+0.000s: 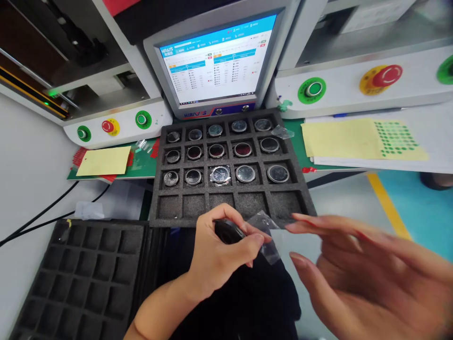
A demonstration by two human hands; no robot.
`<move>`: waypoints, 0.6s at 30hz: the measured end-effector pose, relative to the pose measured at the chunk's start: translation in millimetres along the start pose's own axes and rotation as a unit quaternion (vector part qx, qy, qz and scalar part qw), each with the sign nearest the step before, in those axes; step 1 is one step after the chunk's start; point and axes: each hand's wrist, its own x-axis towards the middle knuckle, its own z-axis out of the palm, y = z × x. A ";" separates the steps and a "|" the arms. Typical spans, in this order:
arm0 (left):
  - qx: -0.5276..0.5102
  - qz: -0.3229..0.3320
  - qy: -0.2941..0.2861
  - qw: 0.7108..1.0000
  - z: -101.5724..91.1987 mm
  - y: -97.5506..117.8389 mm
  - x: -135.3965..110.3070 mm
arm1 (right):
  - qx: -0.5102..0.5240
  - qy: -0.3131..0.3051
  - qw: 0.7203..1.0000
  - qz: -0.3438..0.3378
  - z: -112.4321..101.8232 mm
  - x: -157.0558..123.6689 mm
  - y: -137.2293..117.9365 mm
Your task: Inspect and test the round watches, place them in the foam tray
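My left hand (215, 259) is closed around a dark round watch body (226, 231), seen almost edge-on. A crumpled piece of clear plastic film (271, 252) sticks out at its fingertips; how far the film is attached to the watch I cannot tell. To the right, my right hand (371, 269) is held with thumb and fingers apart and nothing between them, slightly blurred. Just beyond both hands lies a black foam tray (155, 210) with several round watch bodies (245, 174) in its back three rows. One watch (220, 174) there has shiny film over it.
Behind the tray stands a machine screen (219, 61), flanked by panels with green buttons (314, 89) and red emergency stops (387, 75). A second foam tray (81, 255) sits lower left. Yellow sheets (339, 137) lie at the right. Film scraps (283, 132) rest by the tray's edge.
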 end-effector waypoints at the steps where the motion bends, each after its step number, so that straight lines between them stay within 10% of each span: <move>1: 0.003 0.008 0.004 1.000 0.7 -0.9 -1.0 | 0.028 0.000 1.000 0.014 3.8 2.3 -0.8; 18: 0.036 -0.021 -0.030 0.999 -1.4 -0.6 -3.6 | 0.055 -0.062 0.991 0.105 6.5 9.3 -16.0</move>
